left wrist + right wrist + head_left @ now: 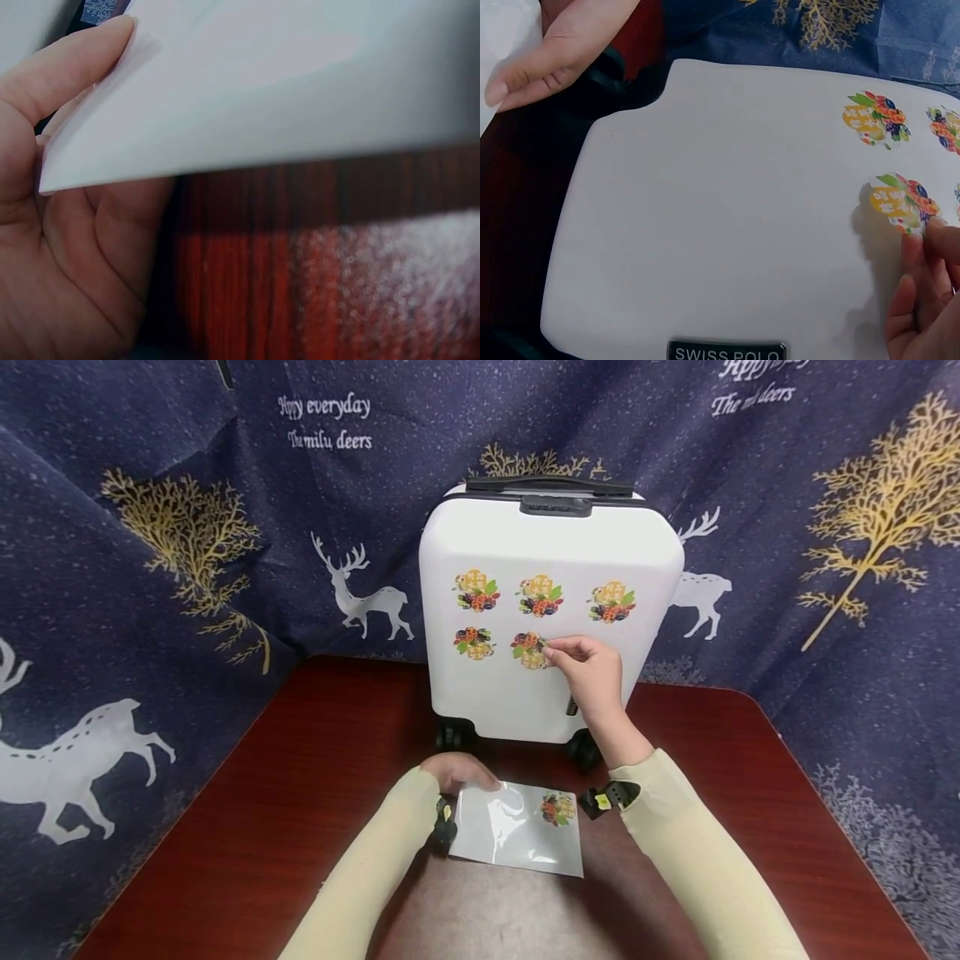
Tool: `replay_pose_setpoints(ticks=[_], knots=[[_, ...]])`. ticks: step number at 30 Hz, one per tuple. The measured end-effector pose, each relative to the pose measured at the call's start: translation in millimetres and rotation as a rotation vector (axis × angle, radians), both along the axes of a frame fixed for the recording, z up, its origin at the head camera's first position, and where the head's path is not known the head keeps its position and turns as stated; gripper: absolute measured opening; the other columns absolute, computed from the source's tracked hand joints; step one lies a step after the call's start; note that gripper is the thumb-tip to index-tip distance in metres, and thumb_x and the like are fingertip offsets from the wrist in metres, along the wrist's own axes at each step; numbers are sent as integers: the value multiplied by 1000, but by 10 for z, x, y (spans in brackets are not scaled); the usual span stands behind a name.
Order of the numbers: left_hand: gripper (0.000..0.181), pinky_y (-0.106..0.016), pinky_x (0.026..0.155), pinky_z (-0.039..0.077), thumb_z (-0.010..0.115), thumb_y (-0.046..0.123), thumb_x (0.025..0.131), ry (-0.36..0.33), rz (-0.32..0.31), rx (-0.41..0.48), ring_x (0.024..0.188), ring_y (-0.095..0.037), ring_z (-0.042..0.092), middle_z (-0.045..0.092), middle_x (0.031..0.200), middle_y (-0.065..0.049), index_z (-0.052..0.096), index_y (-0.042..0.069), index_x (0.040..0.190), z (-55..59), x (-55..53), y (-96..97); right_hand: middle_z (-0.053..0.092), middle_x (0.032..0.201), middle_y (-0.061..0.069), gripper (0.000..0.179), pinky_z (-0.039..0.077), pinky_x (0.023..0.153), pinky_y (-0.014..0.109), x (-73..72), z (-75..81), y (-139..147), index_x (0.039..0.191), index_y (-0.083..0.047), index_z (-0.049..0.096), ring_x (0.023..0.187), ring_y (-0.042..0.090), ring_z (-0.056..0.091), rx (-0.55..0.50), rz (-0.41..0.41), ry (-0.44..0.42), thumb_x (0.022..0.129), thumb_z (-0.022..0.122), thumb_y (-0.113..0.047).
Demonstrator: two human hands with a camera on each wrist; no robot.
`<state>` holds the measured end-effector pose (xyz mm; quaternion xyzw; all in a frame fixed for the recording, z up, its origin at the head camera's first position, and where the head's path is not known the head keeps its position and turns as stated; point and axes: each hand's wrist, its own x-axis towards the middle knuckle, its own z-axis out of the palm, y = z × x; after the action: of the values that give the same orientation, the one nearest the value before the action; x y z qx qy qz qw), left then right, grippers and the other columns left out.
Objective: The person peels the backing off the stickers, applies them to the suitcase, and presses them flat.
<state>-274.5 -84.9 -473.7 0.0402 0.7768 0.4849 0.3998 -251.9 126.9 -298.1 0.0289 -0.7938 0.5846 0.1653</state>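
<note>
A white suitcase [555, 693] stands upright on the table, with several fruit stickers on its front. Between thumb and fingertips my right hand [592, 672] pinches a fruit sticker [529, 652] by its edge, close against the suitcase in the lower row. In the right wrist view this sticker [901, 201] casts a shadow on the white shell. Lower down, my left hand [459, 770] grips the left edge of a glossy sticker sheet [502, 827], thumb on top. One fruit sticker [558, 808] remains on the sheet's right side. The left wrist view shows the sheet [225, 112] tilted above the table.
The dark red table [337, 727] extends around the suitcase. Behind it hangs a blue cloth [360, 485] printed with deer and golden trees. The suitcase has a black handle [547, 485] on top and black wheels [453, 733] below.
</note>
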Motion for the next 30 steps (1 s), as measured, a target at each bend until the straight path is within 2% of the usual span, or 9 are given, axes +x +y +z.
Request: replay_pose_setpoints(ticks=[4, 7, 14, 22, 30], knots=[[33, -30, 82, 61, 67, 12, 95, 1, 0, 3, 84, -15, 67, 74, 100, -8, 69, -5, 123, 5, -2, 0, 79, 99, 14, 20, 49, 72, 17, 20, -9, -48, 107, -1, 79, 75, -3, 63, -6, -37, 31, 94, 73, -17], [34, -31, 84, 61, 68, 13, 94, 9, -2, -7, 86, -15, 67, 75, 105, -10, 70, -4, 123, 6, -8, 1, 77, 105, 21, 19, 49, 70, 15, 33, -12, -75, 106, 0, 79, 73, -5, 62, -13, -60, 55, 95, 72, -15], [34, -31, 83, 61, 69, 14, 94, 15, 8, -16, 85, -15, 67, 74, 103, -9, 70, -3, 122, -2, -13, 11, 78, 100, 21, 19, 48, 66, 14, 19, -36, -119, 104, -1, 79, 70, -6, 61, -31, -113, 96, 93, 73, -16], [35, -32, 86, 61, 69, 15, 94, 30, -9, -34, 88, -16, 67, 75, 110, -11, 70, -3, 123, 12, -20, 15, 77, 100, 22, 18, 45, 63, 14, 4, -83, -171, 103, 0, 79, 70, -8, 59, -27, -161, 152, 94, 73, -15], [37, -38, 99, 58, 70, 16, 94, 59, -20, -64, 108, -23, 69, 71, 128, -17, 69, -2, 126, 7, -14, 2, 78, 95, 21, 17, 42, 60, 13, -8, -112, -200, 98, 1, 78, 68, -8, 56, 26, -197, 237, 92, 75, -14]])
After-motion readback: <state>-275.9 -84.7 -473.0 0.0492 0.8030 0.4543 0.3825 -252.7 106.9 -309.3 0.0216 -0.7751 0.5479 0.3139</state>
